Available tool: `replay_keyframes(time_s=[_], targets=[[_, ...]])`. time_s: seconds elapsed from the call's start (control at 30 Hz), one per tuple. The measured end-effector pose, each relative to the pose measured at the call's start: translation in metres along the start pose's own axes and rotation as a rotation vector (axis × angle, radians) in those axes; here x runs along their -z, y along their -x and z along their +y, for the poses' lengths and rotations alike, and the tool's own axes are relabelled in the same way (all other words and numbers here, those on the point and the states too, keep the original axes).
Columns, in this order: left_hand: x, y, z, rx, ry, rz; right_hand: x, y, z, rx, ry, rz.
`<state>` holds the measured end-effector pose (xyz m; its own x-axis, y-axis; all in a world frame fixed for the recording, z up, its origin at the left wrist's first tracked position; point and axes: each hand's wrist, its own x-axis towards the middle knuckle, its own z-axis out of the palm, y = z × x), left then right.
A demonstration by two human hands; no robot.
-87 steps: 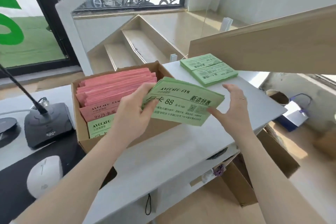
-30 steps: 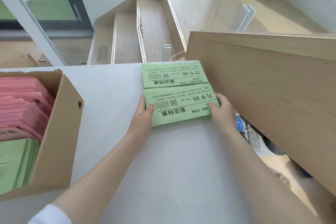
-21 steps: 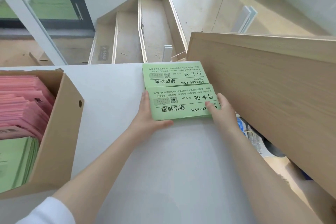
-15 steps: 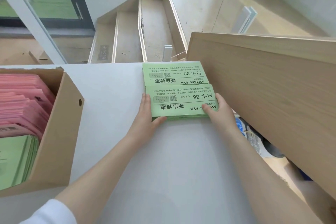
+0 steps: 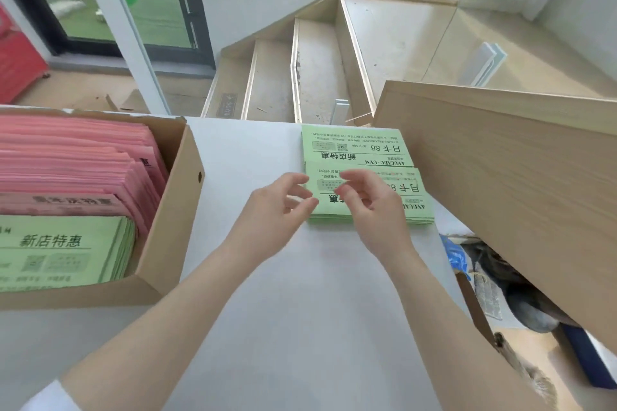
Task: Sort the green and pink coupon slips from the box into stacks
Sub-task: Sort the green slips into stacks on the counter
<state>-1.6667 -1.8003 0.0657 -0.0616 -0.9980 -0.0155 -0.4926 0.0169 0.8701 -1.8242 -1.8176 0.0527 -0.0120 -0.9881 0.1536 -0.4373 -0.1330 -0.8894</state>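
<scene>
Both hands hover empty above the pale grey desk (image 5: 300, 294), fingers loosely curled and gripping nothing. The left hand (image 5: 277, 210) sits just left of the near stack of green printed paper coupon slips (image 5: 414, 207); the right hand (image 5: 370, 207) hangs over that stack's left half. The stack's long axis runs left to right across the grip. Directly beyond, touching it, lies a second green slip stack (image 5: 350, 147). The remaining slips lie well to the left of the grip in the open brown cardboard box (image 5: 173, 220): green coupon slips in the box (image 5: 60, 250) nearest, pink paper coupon slips (image 5: 73, 163) behind. The left hand is nearer the box, whose right wall stands between. A tilted light wooden board (image 5: 500, 183) crowds the stacks on the right.
</scene>
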Motion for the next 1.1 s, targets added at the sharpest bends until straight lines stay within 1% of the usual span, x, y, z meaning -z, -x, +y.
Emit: replay_keyframes(time_s=[0.07,0.17,0.27,0.33,0.4,0.5,0.57,0.6,0.63,0.7,0.77,0.83,0.87,0.93,1.0,1.1], targets=[[0.027,0.019,0.009,-0.062,-0.008,0.058,-0.023,0.004,-0.026,0.075,-0.029,-0.135],[0.079,0.043,0.009,-0.116,-0.034,0.193,-0.050,0.010,-0.061,0.148,-0.053,-0.276],[0.134,0.061,-0.015,-0.087,-0.102,0.302,-0.074,0.014,-0.092,0.158,-0.142,-0.399],[0.168,0.070,-0.039,-0.046,-0.210,0.330,-0.092,0.018,-0.112,0.170,-0.210,-0.452],[0.201,0.077,-0.062,-0.017,-0.365,0.288,-0.114,0.024,-0.130,0.204,-0.249,-0.473],[0.247,0.085,-0.090,-0.006,-0.553,0.111,-0.151,0.035,-0.153,0.236,-0.217,-0.518],[0.275,0.083,-0.110,-0.038,-0.690,-0.020,-0.176,0.041,-0.163,0.260,-0.061,-0.509],[0.287,0.080,-0.119,-0.098,-0.774,-0.060,-0.188,0.043,-0.167,0.264,0.056,-0.489],[0.297,0.076,-0.126,-0.213,-0.864,-0.077,-0.198,0.044,-0.169,0.248,0.172,-0.463],[0.313,0.065,-0.141,-0.479,-1.043,-0.153,-0.216,0.046,-0.172,0.156,0.343,-0.440],[0.324,0.050,-0.154,-0.688,-1.186,-0.192,-0.232,0.048,-0.172,0.028,0.493,-0.465],[0.329,0.035,-0.162,-0.843,-1.252,-0.269,-0.244,0.049,-0.170,-0.096,0.615,-0.485],[0.331,0.028,-0.165,-0.892,-1.265,-0.303,-0.248,0.050,-0.169,-0.158,0.653,-0.484],[0.334,0.019,-0.168,-0.921,-1.255,-0.345,-0.253,0.051,-0.168,-0.294,0.692,-0.486],[0.335,0.013,-0.175,-0.905,-1.215,-0.400,-0.255,0.050,-0.169,-0.433,0.703,-0.531],[0.338,0.002,-0.184,-0.809,-1.199,-0.505,-0.262,0.047,-0.172,-0.557,0.639,-0.607]])
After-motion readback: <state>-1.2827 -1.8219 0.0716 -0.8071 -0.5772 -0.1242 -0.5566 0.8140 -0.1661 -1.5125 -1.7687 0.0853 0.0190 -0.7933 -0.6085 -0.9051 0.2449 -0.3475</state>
